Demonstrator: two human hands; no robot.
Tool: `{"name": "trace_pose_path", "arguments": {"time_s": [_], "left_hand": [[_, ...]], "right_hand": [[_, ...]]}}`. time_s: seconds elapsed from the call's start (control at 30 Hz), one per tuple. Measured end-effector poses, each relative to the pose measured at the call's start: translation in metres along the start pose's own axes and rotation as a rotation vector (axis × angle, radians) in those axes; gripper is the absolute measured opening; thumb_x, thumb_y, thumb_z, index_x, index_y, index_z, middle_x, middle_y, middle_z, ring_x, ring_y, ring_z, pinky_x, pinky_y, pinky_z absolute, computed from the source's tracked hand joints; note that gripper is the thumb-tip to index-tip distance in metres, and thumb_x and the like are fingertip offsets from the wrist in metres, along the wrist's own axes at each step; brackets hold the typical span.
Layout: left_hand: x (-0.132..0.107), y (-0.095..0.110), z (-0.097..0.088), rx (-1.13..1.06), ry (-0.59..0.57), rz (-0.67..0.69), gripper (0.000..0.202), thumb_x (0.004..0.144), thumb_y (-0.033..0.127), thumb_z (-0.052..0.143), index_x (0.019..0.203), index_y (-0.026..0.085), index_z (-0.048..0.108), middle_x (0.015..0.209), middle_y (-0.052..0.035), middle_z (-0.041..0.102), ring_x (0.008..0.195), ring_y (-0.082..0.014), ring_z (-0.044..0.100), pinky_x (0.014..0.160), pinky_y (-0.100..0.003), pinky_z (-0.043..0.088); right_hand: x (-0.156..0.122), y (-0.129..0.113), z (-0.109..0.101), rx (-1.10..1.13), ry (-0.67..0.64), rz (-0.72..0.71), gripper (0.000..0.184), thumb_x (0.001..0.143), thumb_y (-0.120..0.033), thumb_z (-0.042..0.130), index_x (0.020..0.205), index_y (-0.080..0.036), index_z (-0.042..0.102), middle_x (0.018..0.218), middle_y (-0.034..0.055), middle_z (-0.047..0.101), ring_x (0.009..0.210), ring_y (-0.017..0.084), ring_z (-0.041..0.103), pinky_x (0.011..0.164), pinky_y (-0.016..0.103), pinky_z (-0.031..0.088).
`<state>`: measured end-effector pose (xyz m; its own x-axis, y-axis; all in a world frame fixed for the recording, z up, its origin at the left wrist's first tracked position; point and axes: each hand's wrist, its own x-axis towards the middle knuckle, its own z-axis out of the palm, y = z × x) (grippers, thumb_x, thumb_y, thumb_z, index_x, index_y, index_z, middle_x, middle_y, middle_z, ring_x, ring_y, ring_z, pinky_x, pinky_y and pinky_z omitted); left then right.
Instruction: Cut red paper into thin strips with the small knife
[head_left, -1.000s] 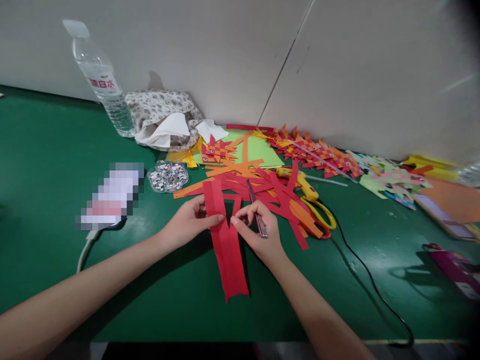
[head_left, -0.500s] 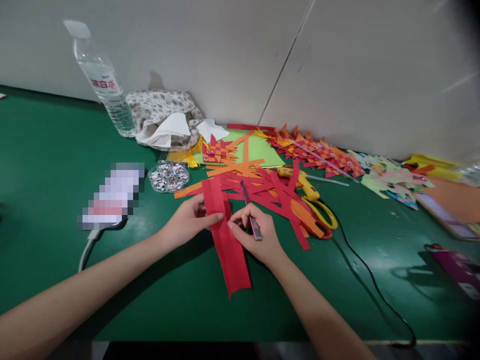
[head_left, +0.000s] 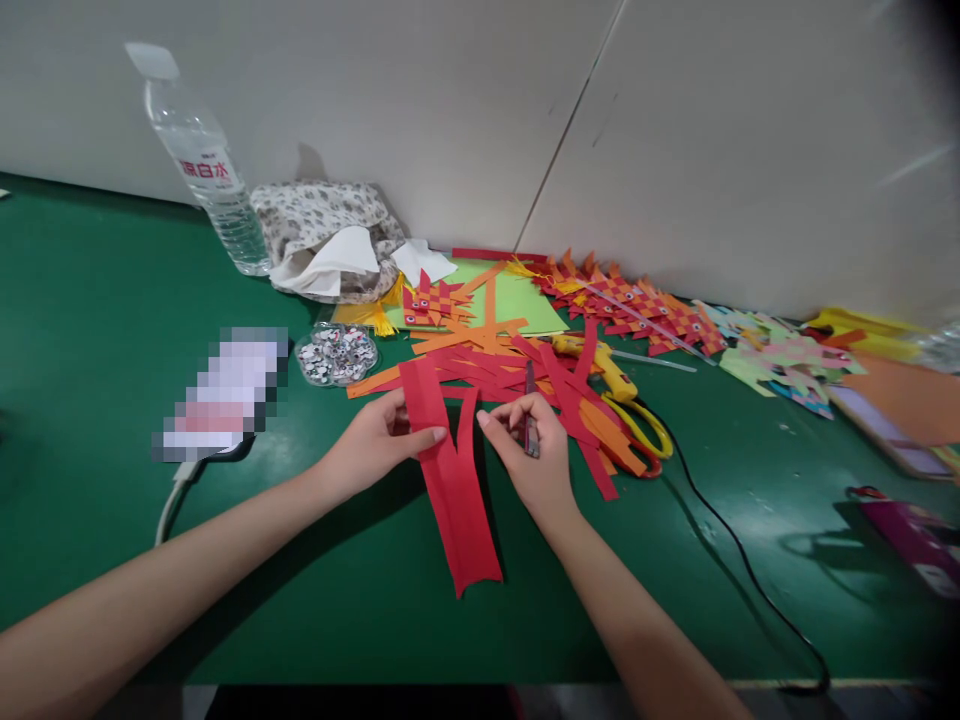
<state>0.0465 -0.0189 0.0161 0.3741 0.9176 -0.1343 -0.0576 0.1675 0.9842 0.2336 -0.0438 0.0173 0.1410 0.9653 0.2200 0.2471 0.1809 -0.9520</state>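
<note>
My left hand [head_left: 386, 435] pinches a long red sheet of paper [head_left: 459, 510] near its upper left edge, thumb on top. The sheet is slit from its far end to about the middle, and a narrow strip on the right stands apart from the rest. Just right of that strip, my right hand [head_left: 532, 445] has its fingers curled around a slim dark utility knife [head_left: 531, 435], blade end pointing away from me. Past both hands lies a pile of red and orange paper strips [head_left: 517, 370].
Left are a phone [head_left: 225, 395] on a cable, a box of googly eyes [head_left: 337, 355], a water bottle [head_left: 206, 165] and a tissue pouch [head_left: 330, 235]. A yellow glue gun [head_left: 604, 365], scissors [head_left: 652, 425] and woven paper fish [head_left: 637, 305] lie right, with a black cord [head_left: 731, 535].
My right hand has moved right with the utility knife, off the red paper. The paper's right strip now spreads away from the main part. My left hand stays where it was.
</note>
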Motion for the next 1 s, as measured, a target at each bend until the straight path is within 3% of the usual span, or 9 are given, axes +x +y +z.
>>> {"name": "trace_pose_path", "arguments": {"time_s": [0.23,0.33,0.43,0.57,0.63,0.7,0.8,0.87,1.0], "left_hand": [[-0.002,0.003,0.0,0.023,0.014,0.018,0.039,0.074,0.035,0.073,0.105,0.018,0.057,0.091,-0.0036,0.071,0.078,-0.0169,0.068,0.066,-0.027,0.057],[0.001,0.002,-0.008,0.079,0.123,0.096,0.042,0.079,0.04,0.069,0.11,0.018,0.051,0.079,0.0007,0.063,0.07,-0.013,0.063,0.061,-0.024,0.052],[0.004,0.001,-0.018,0.24,0.258,0.201,0.041,0.073,0.036,0.076,0.101,0.019,0.051,0.072,0.0046,0.057,0.064,-0.0097,0.058,0.059,-0.02,0.046],[0.003,0.003,-0.022,0.3,0.147,0.145,0.029,0.088,0.046,0.059,0.093,0.017,0.057,0.075,-0.0009,0.065,0.058,-0.0113,0.06,0.057,-0.024,0.047],[-0.002,0.007,-0.019,0.374,0.175,0.193,0.03,0.092,0.046,0.05,0.093,0.017,0.06,0.086,-0.0052,0.07,0.076,-0.0164,0.066,0.067,-0.026,0.049],[-0.007,0.01,-0.014,0.476,0.131,0.276,0.029,0.088,0.044,0.058,0.104,0.02,0.062,0.108,-0.0075,0.069,0.101,-0.022,0.064,0.081,-0.03,0.049],[-0.012,0.008,-0.006,0.559,0.008,0.343,0.054,0.076,0.04,0.073,0.123,0.022,0.053,0.122,-0.0088,0.064,0.113,-0.0256,0.059,0.093,-0.035,0.046],[-0.014,0.004,-0.002,0.595,-0.059,0.3,0.064,0.073,0.035,0.074,0.129,0.023,0.047,0.117,-0.0076,0.065,0.105,-0.0238,0.062,0.089,-0.034,0.048],[-0.011,0.001,-0.002,0.599,-0.109,0.217,0.034,0.084,0.024,0.056,0.118,0.021,0.052,0.086,-0.0009,0.067,0.072,-0.0157,0.063,0.066,-0.026,0.048]], "right_hand": [[-0.002,-0.001,0.004,0.012,-0.13,0.035,0.037,0.077,-0.029,0.071,0.065,-0.024,0.036,0.064,-0.0019,0.063,0.049,0.011,0.045,0.049,0.026,0.038],[-0.004,-0.003,0.003,0.032,0.016,-0.066,0.036,0.079,-0.029,0.07,0.066,-0.024,0.037,0.072,0.0011,0.065,0.059,0.014,0.055,0.056,0.029,0.045],[-0.003,-0.004,0.0,0.047,0.221,-0.1,0.036,0.08,-0.033,0.071,0.068,-0.024,0.038,0.076,0.0022,0.065,0.056,0.014,0.055,0.05,0.028,0.045],[0.003,0.0,-0.003,0.109,0.324,-0.081,0.037,0.08,-0.036,0.072,0.071,-0.025,0.038,0.078,0.0014,0.064,0.052,0.011,0.052,0.047,0.027,0.047],[0.004,0.003,-0.003,0.112,0.331,-0.076,0.038,0.079,-0.036,0.073,0.072,-0.024,0.038,0.079,0.0016,0.062,0.054,0.012,0.054,0.05,0.027,0.05],[0.005,0.005,-0.001,0.132,0.321,-0.058,0.038,0.078,-0.036,0.073,0.073,-0.025,0.038,0.082,0.0023,0.062,0.06,0.013,0.059,0.051,0.027,0.053],[0.003,0.006,0.002,0.186,0.294,-0.02,0.038,0.077,-0.035,0.075,0.076,-0.025,0.039,0.087,0.0016,0.059,0.064,0.014,0.063,0.053,0.029,0.058],[0.002,0.005,0.004,0.21,0.273,-0.003,0.037,0.076,-0.035,0.075,0.077,-0.025,0.039,0.087,0.0001,0.057,0.064,0.014,0.063,0.054,0.029,0.059],[0.003,0.006,0.003,0.217,0.249,0.008,0.038,0.075,-0.036,0.076,0.079,-0.025,0.04,0.089,0.0008,0.054,0.071,0.015,0.061,0.055,0.029,0.06]]}}
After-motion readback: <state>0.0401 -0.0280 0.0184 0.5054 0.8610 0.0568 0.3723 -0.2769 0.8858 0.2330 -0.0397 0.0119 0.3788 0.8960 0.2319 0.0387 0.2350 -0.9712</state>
